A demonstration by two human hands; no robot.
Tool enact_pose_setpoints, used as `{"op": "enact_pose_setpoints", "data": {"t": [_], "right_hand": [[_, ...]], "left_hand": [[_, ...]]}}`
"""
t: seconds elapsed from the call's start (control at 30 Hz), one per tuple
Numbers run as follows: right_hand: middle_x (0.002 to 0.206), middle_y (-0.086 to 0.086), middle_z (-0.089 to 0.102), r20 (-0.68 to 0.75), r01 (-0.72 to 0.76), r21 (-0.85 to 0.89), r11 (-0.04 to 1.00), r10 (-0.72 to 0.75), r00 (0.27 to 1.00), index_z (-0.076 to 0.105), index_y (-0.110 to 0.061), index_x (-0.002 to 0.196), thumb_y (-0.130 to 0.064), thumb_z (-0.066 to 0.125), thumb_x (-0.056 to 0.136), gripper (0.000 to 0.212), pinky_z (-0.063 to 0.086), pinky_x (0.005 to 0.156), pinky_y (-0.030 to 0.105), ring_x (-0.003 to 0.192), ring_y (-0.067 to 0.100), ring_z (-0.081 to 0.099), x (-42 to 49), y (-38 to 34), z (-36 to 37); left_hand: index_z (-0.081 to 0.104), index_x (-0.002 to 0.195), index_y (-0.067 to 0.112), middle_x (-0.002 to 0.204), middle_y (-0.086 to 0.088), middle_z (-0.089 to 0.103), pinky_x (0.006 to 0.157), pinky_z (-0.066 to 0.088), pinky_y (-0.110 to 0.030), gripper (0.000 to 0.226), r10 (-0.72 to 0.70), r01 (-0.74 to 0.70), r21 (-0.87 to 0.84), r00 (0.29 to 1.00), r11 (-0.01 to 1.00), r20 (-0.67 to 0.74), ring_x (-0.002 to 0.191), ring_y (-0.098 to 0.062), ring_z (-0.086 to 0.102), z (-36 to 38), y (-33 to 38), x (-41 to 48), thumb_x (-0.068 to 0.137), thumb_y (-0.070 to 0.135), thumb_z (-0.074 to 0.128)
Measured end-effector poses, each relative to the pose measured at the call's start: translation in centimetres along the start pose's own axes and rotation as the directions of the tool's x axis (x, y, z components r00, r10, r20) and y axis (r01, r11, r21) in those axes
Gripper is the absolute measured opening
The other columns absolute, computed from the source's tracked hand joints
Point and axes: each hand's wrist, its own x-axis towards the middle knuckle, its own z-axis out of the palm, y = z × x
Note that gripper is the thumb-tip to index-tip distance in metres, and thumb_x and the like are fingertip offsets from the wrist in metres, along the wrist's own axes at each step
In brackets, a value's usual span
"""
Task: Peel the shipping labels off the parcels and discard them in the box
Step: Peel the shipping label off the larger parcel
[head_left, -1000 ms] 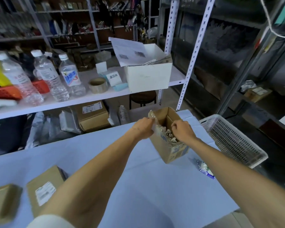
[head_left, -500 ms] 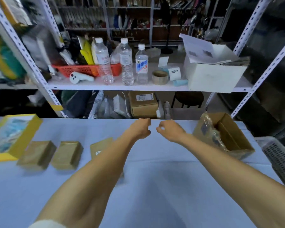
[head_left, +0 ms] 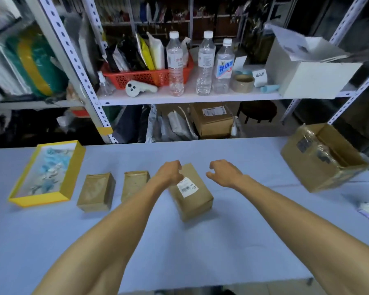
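The parcel (head_left: pixel 191 193) with the white shipping label (head_left: pixel 187 186) lies on the blue bench (head_left: pixel 200 252), right in the middle and closest to the person. The left hand (head_left: pixel 169 172) rests on the far left corner of this parcel, with its grip curled in loosely; I cannot tell if it pinches the label edge yet. The right hand (head_left: pixel 223 172) hangs just beside the parcel on the right, its grip open and empty, touching nothing. So the step in hand looks like starting on this parcel (the label is fully stuck down, as far as I can see). The next move probably calls for one hand to hold the parcel down while a fingernail lifts a label corner, then a slow pull so the paper does not rip. A bit further left sit two more brown parcels (head_left: pixel 96 191) (head_left: pixel 134 184) side by side, and no labels show on their tops. Past them at the far left is a yellow tray (head_left: pixel 68 173) with blue and white bits inside. Far off to the right stands the open brown box (head_left: pixel 322 158) with shiny scraps in it, well apart from the parcel, so the peeled label needs a long reach to get there.
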Motion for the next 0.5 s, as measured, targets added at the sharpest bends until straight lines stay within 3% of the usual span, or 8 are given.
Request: {"op": "enact_pose_setpoints", "data": {"t": [0.27, 0.5], "right_hand": [[0.13, 0.014, 0.056, 0.063, 0.037, -0.042, 0.998, -0.034, 0.997, 0.054, -0.004, 0.126, -0.033, 0.049, 0.096, 0.042, 0.047, 0.094, 0.04, 0.115, 0.032, 0.055, 0.7, -2.1, 1.5], [0.125, 0.015, 0.057, 0.12, 0.006, -0.002, 1.0, -0.005, 0.993, 0.054, -0.004, 0.122, -0.029, 0.048, 0.095, 0.037, 0.047, 0.086, 0.037, 0.11, 0.033, 0.056, 2.1, -1.7, 3.8]], "left_hand": [[0.053, 0.127, 0.012, 0.126, -0.012, 0.057, 0.079, 0.044, -0.031, 0.041, -0.058, 0.053, -0.132, 0.998, 0.99, -0.038, 0.111, -0.029, 0.058, 1.6, -1.2, -0.7, 0.086, 0.015, 0.058], [0.051, 0.126, 0.009, 0.127, -0.014, 0.059, 0.09, 0.049, -0.035, 0.042, -0.223, 0.217, -0.2, 0.975, 0.956, -0.012, 0.113, -0.031, 0.058, 3.6, -3.7, -0.5, 0.086, 0.019, 0.061]]}}
